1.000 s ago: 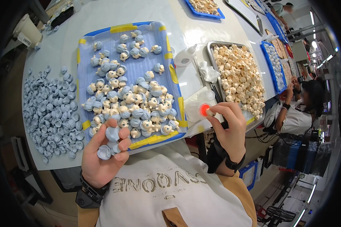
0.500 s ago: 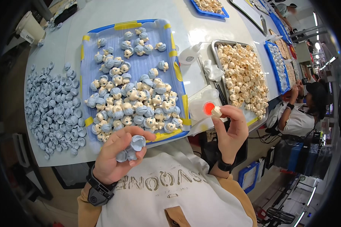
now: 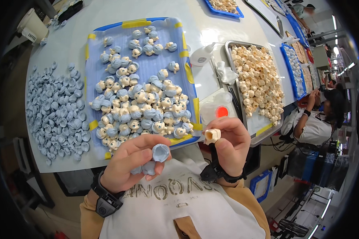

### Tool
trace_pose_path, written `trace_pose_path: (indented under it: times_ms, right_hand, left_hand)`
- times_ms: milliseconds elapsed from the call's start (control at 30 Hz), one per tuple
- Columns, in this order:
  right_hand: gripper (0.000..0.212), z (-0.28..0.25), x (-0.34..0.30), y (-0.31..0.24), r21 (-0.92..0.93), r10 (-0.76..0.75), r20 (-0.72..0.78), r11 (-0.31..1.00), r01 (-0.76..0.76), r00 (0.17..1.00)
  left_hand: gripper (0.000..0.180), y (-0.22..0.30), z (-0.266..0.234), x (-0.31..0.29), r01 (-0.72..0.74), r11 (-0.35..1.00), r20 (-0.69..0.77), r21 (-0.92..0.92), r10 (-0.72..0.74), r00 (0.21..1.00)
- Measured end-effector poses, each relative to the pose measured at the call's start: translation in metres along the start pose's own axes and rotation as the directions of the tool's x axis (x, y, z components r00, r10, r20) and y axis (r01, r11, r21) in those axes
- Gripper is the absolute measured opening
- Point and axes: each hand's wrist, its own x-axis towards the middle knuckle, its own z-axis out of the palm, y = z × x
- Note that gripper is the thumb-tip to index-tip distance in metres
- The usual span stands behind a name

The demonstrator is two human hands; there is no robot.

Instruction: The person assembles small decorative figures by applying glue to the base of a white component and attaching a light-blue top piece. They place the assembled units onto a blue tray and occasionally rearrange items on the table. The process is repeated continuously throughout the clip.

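Note:
My left hand (image 3: 132, 161) is closed around several pale blue doll hair shells; one hair shell (image 3: 160, 153) is pinched up front with its hollow side showing, the others lie against the fingers below. My right hand (image 3: 230, 145) pinches a cream doll face piece (image 3: 212, 136) between thumb and fingertips, its hollow opening visible. The two parts are apart, held in front of my chest at the table's near edge. Just beyond the hands lies a blue tray (image 3: 141, 24) lined with film and edged in yellow tape, bearing many small doll heads with blue hair (image 3: 141, 96).
Loose blue hair shells (image 3: 60, 113) are heaped on the left. A metal tray (image 3: 227, 49) of cream face pieces stands on the right. Between the trays are a white squeeze bottle (image 3: 202, 55), a container with a red-orange round part (image 3: 221, 112) and crumpled tissue (image 3: 226, 73). A co-worker (image 3: 313, 115) sits at right.
My right hand has come left and down toward my left hand, bringing the face piece away from the red-orange part. My left hand has shifted slightly right, turning the front hair shell.

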Motion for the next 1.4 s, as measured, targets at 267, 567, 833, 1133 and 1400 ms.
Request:
trace_pose_path:
  times_ms: [267, 567, 833, 1133, 1400]
  right_hand:
    - [0.042, 0.031, 0.006, -0.013, -0.458, -0.288, 0.37, 0.771, 0.443, 0.884]
    - [0.042, 0.039, 0.004, -0.009, -0.539, -0.299, 0.316, 0.725, 0.43, 0.9]
    - [0.038, 0.043, 0.002, -0.006, -0.6, -0.272, 0.296, 0.693, 0.4, 0.915]
    - [0.04, 0.039, -0.002, 0.004, -0.592, -0.276, 0.356, 0.673, 0.444, 0.893]
    - [0.046, 0.05, 0.005, 0.008, -0.735, -0.297, 0.405, 0.457, 0.501, 0.865]
  left_hand:
    - [0.037, -0.001, -0.004, 0.006, 0.08, 0.997, 0.013, 0.005, -0.081, 0.997]
    - [0.037, -0.002, 0.001, 0.001, 0.017, 0.994, -0.078, 0.107, -0.009, 0.997]
    - [0.036, -0.004, 0.002, 0.0, -0.085, 0.95, -0.155, 0.299, 0.136, 0.978]
    - [0.029, -0.008, -0.001, 0.003, -0.339, 0.805, 0.072, 0.486, 0.35, 0.934]
    - [0.049, -0.01, 0.004, 0.002, -0.045, 0.955, -0.174, 0.292, 0.099, 0.98]
